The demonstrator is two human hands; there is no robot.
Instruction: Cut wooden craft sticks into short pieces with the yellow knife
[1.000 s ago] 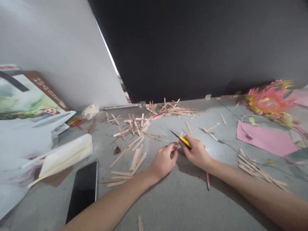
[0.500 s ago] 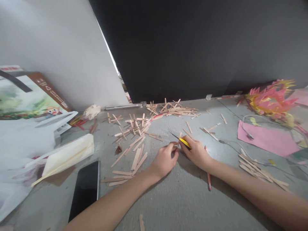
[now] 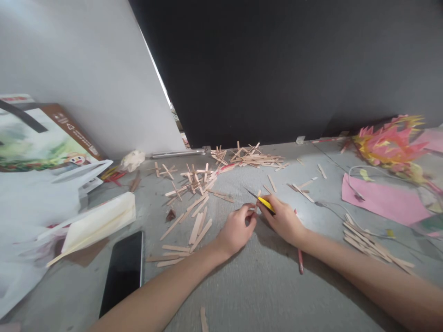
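Observation:
In my right hand (image 3: pixel 282 219) is a yellow and black utility knife (image 3: pixel 266 204), its dark blade pointing up and left, away from me. My left hand (image 3: pixel 238 229) pinches a small wooden craft stick (image 3: pixel 256 203) whose tip shows between the two hands. Fingers of both hands meet close around this stick, so most of it is hidden. Partly beneath my right wrist lies a red pencil (image 3: pixel 300 261) on the grey surface.
Loose craft sticks (image 3: pixel 196 228) lie left of my hands, with glued stick pieces (image 3: pixel 197 177) behind. A phone (image 3: pixel 122 272) lies near my left forearm. To the right are pink paper (image 3: pixel 384 200), a cable (image 3: pixel 360 226), more sticks (image 3: pixel 367 242) and a pink-yellow paper craft (image 3: pixel 391 145).
Almost nothing differs. Both hands stay in place around the stick, and the knife has shifted only very slightly.

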